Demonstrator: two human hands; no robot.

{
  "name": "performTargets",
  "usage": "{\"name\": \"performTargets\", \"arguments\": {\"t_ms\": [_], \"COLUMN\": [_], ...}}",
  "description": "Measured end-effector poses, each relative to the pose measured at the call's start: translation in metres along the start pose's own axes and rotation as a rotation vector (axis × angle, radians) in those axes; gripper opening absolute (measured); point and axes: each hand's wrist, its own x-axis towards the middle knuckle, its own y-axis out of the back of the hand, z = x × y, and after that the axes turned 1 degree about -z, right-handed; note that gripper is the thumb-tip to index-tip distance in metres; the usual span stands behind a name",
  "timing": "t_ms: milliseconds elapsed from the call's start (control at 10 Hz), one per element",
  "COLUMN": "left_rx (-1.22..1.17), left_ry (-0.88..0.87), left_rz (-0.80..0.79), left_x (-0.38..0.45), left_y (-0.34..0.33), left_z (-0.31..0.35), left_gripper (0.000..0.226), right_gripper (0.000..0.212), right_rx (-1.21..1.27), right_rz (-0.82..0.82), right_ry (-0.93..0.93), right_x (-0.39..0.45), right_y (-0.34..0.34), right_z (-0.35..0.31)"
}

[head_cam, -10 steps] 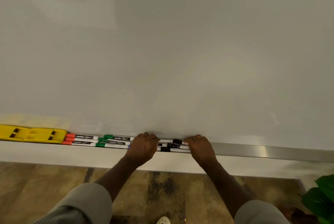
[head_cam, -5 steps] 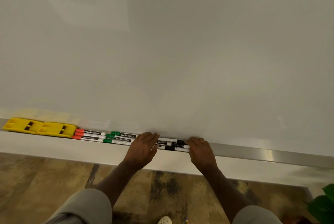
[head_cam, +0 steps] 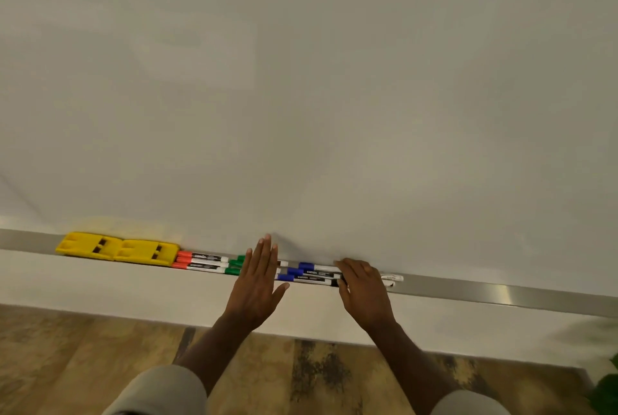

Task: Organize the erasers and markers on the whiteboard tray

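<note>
The whiteboard filled most of your view, blank and pale. Along its foot ran the tray, a narrow metal ledge, and everything you were sorting lay in it.

At the tray's left stretch sat two yellow erasers, end to end and touching, each with dark slots on top. Bare metal showed left of them, out to the frame edge. Just right of the erasers lay the red markers, red caps against the second eraser, white barrels with black labels, stacked in close rows. Next along the tray came the green markers, mostly hidden behind your left hand. Then the blue markers, three caps staggered in rows, barrels running right. Under your right hand lay black markers, only dark bits and white ends poking out on the right.

Your left hand was flat and open above the tray, fingers straight and pressed together, thumb splayed right, gripping nothing. Your right hand lay palm down over the black markers, fingers lightly curled and close together on them; you could not tell whether any were pinched.

Right of your right hand the tray ran long and bare to the frame edge. Below the tray was a white ledge, then wooden floor.
</note>
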Motion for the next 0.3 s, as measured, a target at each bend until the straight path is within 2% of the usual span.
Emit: {"name": "performTargets", "arguments": {"t_ms": [300], "left_rx": [-0.044], "left_ry": [-0.046], "left_rz": [0.075], "left_x": [-0.036], "left_y": [0.039], "left_z": [-0.050], "left_gripper": [0.076], "right_gripper": [0.054], "right_rx": [-0.034], "right_rz": [0.021], "right_ry": [-0.073], "right_x": [-0.023], "right_y": [0.022], "right_z": [-0.083]}}
